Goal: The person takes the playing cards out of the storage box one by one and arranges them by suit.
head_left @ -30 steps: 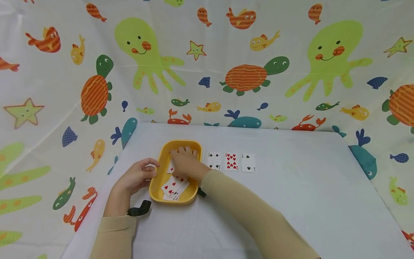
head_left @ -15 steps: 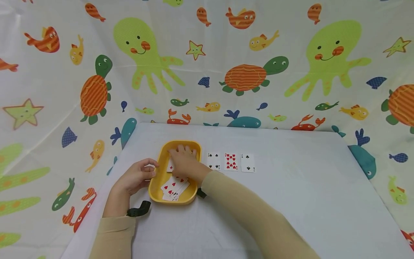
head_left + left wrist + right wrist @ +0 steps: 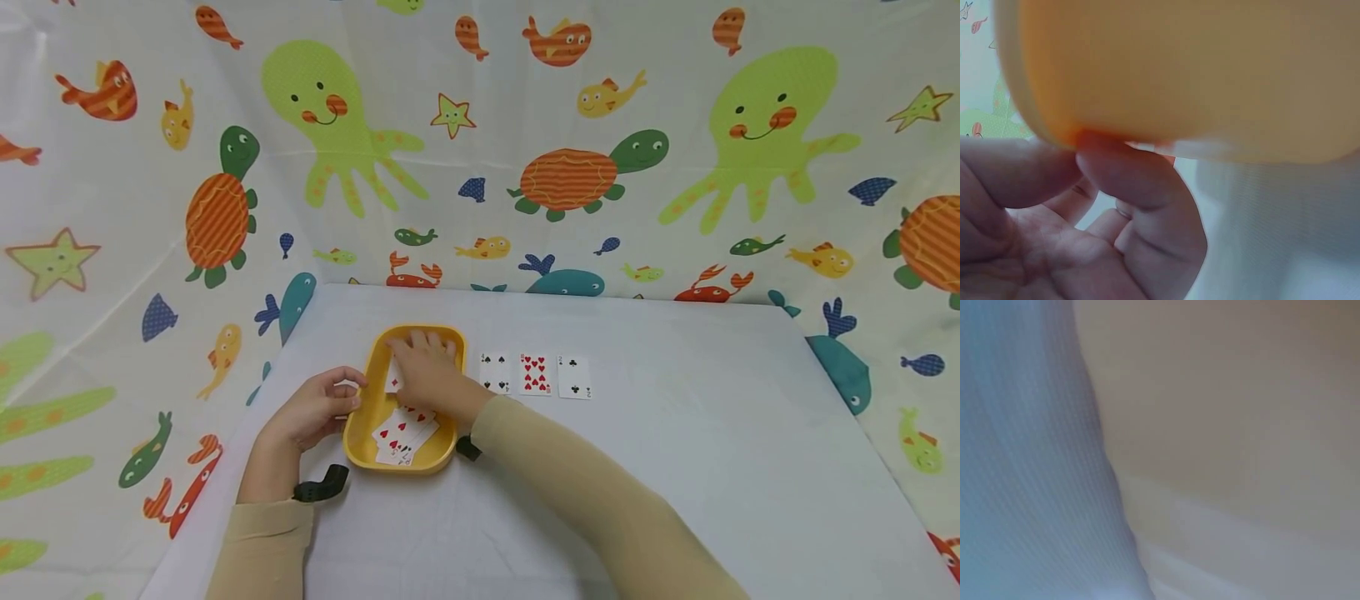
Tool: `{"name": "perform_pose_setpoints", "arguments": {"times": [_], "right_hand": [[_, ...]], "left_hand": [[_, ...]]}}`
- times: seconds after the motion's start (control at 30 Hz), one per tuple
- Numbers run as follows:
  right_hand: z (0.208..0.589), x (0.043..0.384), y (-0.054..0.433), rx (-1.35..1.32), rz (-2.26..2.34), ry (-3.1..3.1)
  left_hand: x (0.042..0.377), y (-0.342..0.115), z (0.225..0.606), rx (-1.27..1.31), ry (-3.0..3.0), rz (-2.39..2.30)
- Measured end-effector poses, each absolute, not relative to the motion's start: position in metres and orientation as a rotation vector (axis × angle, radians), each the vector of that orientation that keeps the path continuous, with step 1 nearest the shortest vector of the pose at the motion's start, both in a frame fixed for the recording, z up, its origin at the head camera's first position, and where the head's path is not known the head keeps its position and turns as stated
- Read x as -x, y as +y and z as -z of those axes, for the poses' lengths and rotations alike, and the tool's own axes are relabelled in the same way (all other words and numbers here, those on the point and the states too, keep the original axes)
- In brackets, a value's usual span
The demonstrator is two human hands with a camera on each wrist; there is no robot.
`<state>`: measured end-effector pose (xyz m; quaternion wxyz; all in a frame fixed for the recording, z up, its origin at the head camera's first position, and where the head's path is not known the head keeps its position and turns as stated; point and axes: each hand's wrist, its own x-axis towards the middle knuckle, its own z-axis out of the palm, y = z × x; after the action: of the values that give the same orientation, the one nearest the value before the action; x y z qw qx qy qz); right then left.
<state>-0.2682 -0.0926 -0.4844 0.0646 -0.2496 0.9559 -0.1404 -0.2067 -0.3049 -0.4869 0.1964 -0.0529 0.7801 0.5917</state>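
In the head view a yellow tray [image 3: 435, 463] stands on the table with several playing cards in it. My left hand [image 3: 318, 406] is at its left side, thumb and curled finger pinching the tray's edge; the left wrist view shows these fingertips [image 3: 1107, 159] against the tray wall [image 3: 1179, 75]. Over the tray's far half lies my right hand [image 3: 429, 364], palm down with spread fingers, their tips hidden among the cards. A diamond card [image 3: 393, 382] shows beside it. Fanned heart cards [image 3: 401, 433] lie in the near half.
Right of the tray three cards lie face up in a row: a four of spades [image 3: 495, 372], an eight of hearts [image 3: 536, 374] and a two of clubs [image 3: 574, 377]. A sea-animal curtain [image 3: 480, 100] hangs behind the white table [image 3: 712, 400].
The right hand's fingers have shifted slightly towards the far left of the tray, and the diamond card beside them has slid a little the same way. The left hand stays in place.
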Motion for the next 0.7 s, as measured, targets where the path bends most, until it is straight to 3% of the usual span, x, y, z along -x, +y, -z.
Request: {"name": "perform_pose_setpoints", "arguments": {"times": [0.7], "right_hand": [[0.458, 0.254, -0.051, 0.805, 0.668, 2.851]], "left_hand": [[0.206, -0.302, 0.485, 0.164, 2.197, -1.641]]}}
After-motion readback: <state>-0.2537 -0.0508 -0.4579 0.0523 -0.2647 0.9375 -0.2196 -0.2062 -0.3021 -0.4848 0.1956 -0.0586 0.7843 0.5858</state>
